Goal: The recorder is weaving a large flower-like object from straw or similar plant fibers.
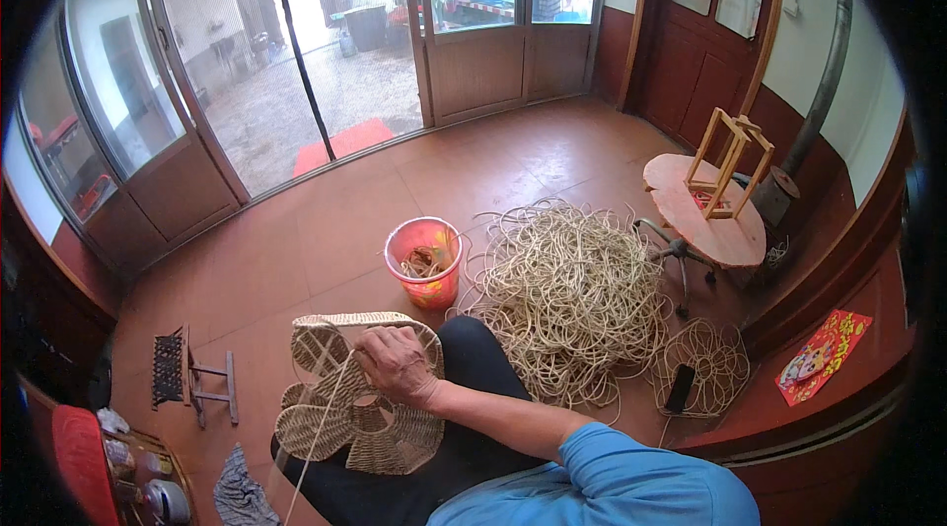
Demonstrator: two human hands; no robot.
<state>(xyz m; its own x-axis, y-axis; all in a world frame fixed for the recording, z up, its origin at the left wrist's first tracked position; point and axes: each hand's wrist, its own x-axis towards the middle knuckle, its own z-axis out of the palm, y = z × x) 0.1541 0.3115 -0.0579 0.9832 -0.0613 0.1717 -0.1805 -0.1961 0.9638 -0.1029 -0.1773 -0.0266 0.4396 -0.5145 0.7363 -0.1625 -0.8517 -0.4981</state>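
Note:
A flower-shaped woven piece (pixel 335 429) of pale straw-coloured cord rests across my dark-trousered lap, with rounded petals and gaps near its middle. My right hand (pixel 398 365) lies over its upper part, fingers closed around a pale strand (pixel 323 422). From those fingers the strand runs taut down across the petals to the lower edge of the view. A blue sleeve covers my right upper arm. My left hand does not show.
A big heap of loose cord (pixel 572 299) lies right of a red bucket (pixel 426 260). Beyond it stands a round-topped stool (pixel 681 201) bearing a wooden frame (pixel 732 161). A black phone (pixel 680 389) sits on a looped cord frame (pixel 725 368). At left are a small stool (pixel 212 373) and a cloth (pixel 242 491).

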